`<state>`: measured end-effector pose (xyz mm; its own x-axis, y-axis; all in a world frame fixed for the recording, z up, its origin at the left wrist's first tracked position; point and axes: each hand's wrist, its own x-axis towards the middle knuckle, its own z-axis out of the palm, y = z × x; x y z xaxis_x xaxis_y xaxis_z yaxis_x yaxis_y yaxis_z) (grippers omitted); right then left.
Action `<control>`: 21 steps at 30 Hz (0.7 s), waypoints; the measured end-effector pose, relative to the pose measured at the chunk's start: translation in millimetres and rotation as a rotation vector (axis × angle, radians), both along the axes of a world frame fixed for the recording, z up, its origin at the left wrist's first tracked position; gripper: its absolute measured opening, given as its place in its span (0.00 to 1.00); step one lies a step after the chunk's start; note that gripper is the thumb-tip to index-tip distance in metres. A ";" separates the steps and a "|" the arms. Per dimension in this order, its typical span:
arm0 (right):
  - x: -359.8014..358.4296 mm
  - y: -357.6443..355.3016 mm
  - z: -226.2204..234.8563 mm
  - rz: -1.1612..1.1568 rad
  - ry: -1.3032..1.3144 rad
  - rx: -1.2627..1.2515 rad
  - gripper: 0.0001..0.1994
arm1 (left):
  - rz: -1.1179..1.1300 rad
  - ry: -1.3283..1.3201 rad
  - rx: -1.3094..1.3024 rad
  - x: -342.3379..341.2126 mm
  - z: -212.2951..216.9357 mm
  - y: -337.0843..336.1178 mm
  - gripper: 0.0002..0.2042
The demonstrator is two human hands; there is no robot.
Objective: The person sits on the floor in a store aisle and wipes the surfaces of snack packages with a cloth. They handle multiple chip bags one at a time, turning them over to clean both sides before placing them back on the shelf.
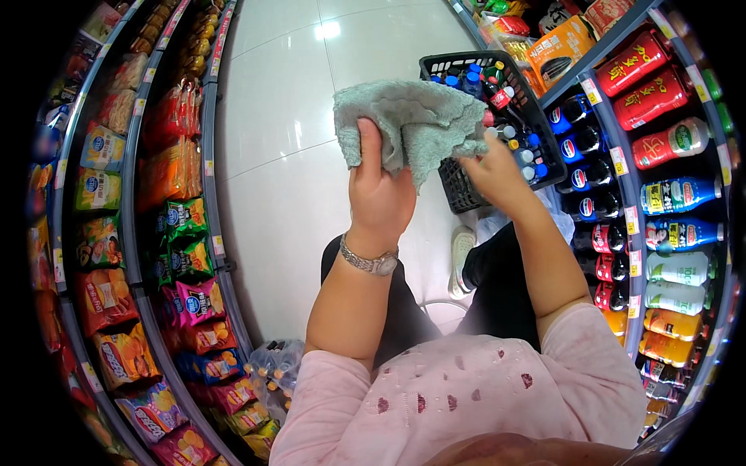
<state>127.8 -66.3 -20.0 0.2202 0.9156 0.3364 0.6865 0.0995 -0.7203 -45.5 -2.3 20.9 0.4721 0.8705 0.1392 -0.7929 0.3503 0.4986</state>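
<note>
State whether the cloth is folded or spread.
Neither neatly folded nor flat: the cloth is bunched between the left hand and right hand, with deep creases and a loose hanging corner.

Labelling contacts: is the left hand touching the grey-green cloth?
Touching. The head view shows the left hand gripping the grey-green cloth, thumb laid over it.

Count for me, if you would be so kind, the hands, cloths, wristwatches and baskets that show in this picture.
Left hand and right hand: 2
Pale green cloth: 1
Silver wristwatch: 1
Black basket: 1
Total: 5
</note>
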 end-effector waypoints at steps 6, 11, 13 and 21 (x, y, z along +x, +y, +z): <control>5.6 -14.6 51.8 -0.053 0.487 0.321 0.08 | 0.187 0.638 0.422 -2.0 -19.5 -2.9 0.19; -1.8 -21.2 60.1 -0.016 0.471 0.255 0.10 | -0.042 0.416 0.231 5.6 -7.3 -10.9 0.18; -2.4 -19.2 59.6 -0.012 0.460 0.215 0.10 | -0.119 0.330 0.134 7.5 -4.5 -12.5 0.18; 21.9 -12.1 43.1 -0.145 1.094 0.276 0.07 | -0.079 0.342 0.019 6.3 -7.3 -7.8 0.17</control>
